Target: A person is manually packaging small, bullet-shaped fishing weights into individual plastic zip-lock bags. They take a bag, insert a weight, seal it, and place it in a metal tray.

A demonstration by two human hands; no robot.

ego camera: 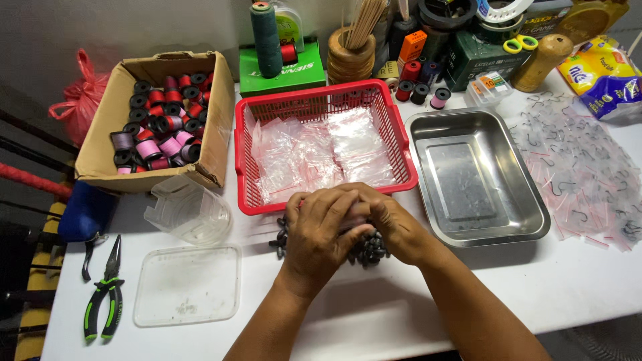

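Dark weights heaped just in front of the red basket, directly beneath both hands. Left hand cupped over the heap, right hand tucked against it (grip contents hidden). Neither hand nearer.

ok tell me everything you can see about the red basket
The red basket is plastic as it looks, rectangular, with slotted lattice walls and a solid rim. It sits upright on the white table, between the cardboard box and steel tray. Clear plastic bags cover its floor. Both hands are at its near rim.
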